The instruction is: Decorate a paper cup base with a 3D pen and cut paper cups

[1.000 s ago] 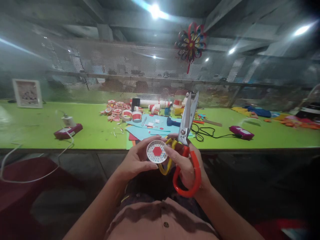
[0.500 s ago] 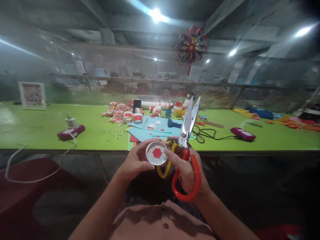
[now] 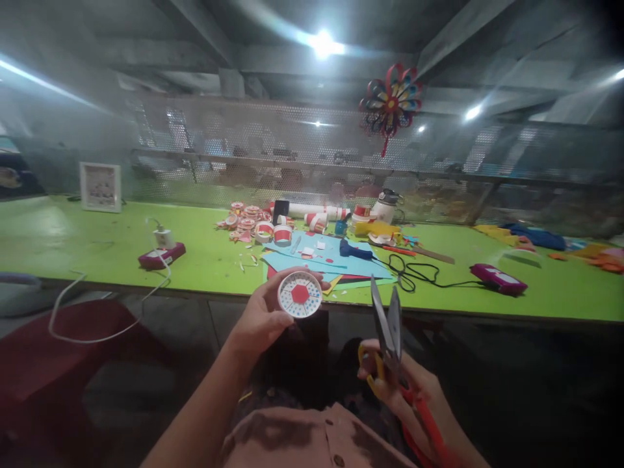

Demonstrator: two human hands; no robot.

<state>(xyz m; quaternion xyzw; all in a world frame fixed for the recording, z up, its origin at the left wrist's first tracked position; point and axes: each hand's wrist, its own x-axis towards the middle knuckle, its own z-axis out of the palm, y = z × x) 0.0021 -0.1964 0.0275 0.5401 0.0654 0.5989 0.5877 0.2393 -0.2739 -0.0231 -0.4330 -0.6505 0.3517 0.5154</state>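
My left hand [image 3: 260, 318] is closed around a round white paper cup [image 3: 312, 299], its open side facing me. A red hexagon lies at its centre, ringed by dotted sections parted by dark lines. Lower and to the right, my right hand [image 3: 423, 383] grips large scissors [image 3: 390, 335] by their handles. One handle loop is red, the other yellow. The steel blades point upward, slightly apart, with nothing between them. A gap separates the scissors from the cup.
On the green table [image 3: 214, 263] lie light-blue sheets [image 3: 292, 261], a blue glue gun [image 3: 355, 249] with a black cord, cut red-and-white cups [image 3: 283, 234] and scraps. Purple power strips [image 3: 498, 279] sit at both sides. A red stool [image 3: 73, 344] stands at left.
My right hand has moved down and right with the scissors, away from the cup. My left hand still holds the cup. The view has shifted slightly left.
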